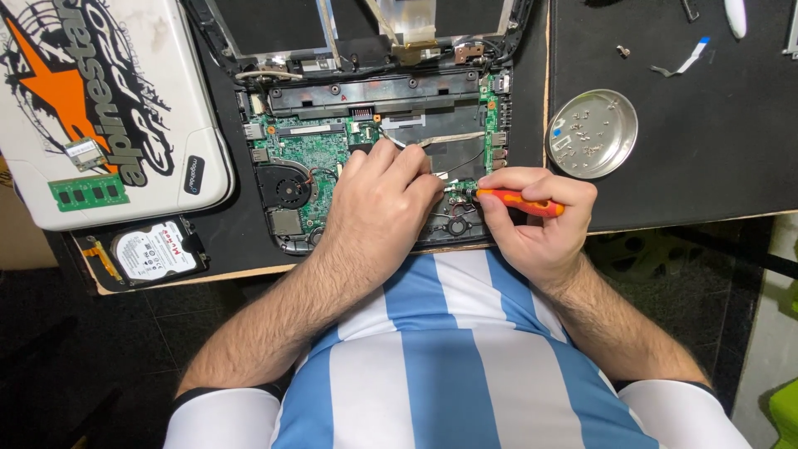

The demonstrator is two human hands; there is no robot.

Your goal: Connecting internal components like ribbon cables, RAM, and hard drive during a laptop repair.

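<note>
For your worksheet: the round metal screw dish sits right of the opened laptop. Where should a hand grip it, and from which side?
Grip the round metal screw dish by its raised rim, probably coming from its right, where the black mat lies bare. Keep it level: loose screws lie in its shallow bowl, and the opened laptop crowds its left.

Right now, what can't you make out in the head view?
- Screwdriver tip: hidden behind the left hand and right hand, so the screw it meets is unseen.
- Board: its middle is covered by the left hand.
- Screws in the metal dish: too small to count.
- Laptop screen frame: cut off by the top edge.
</note>
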